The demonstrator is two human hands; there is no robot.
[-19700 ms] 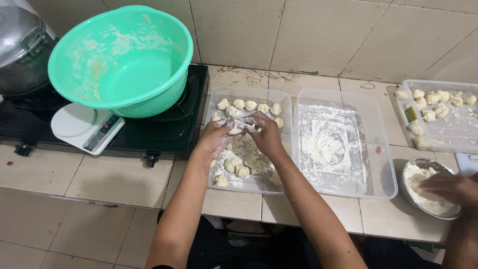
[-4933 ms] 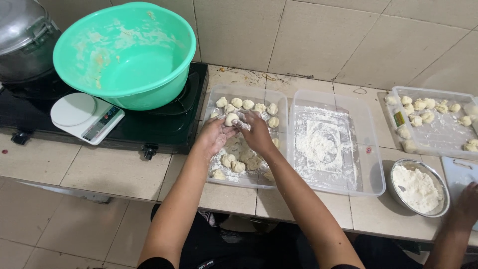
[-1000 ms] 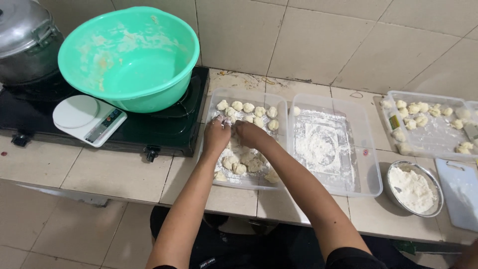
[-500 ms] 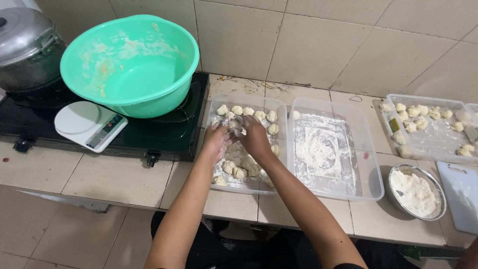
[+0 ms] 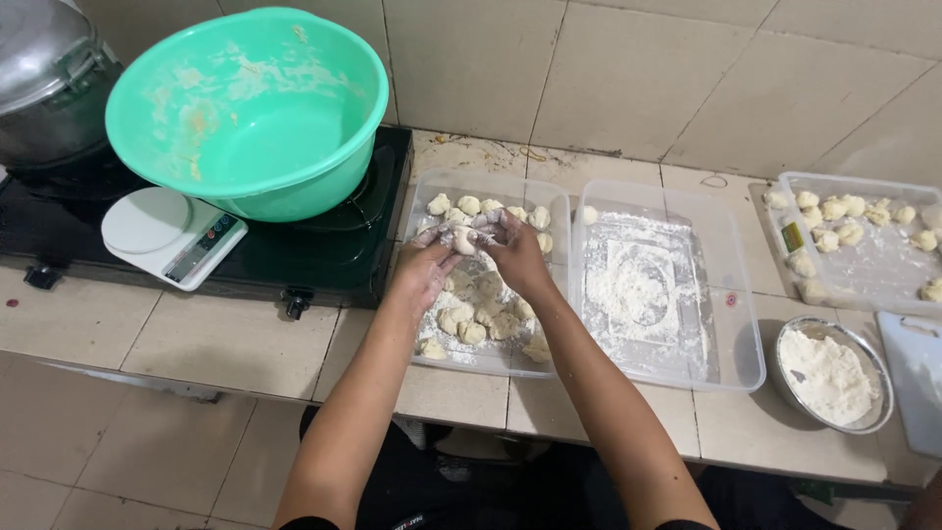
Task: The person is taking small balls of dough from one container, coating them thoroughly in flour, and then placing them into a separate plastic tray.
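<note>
Head view: hands (image 5: 471, 257) over dough-filled tray (image 5: 424, 218).

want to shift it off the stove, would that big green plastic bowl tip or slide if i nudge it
The big green plastic bowl already sits tilted on the black stove, so it probably rocks or tips easily. It looks empty apart from dough smears, so likely light. Its rounded base may slide on the smooth stove top.

beige tiled wall (image 5: 628, 69), tiled counter (image 5: 196, 339)
</note>
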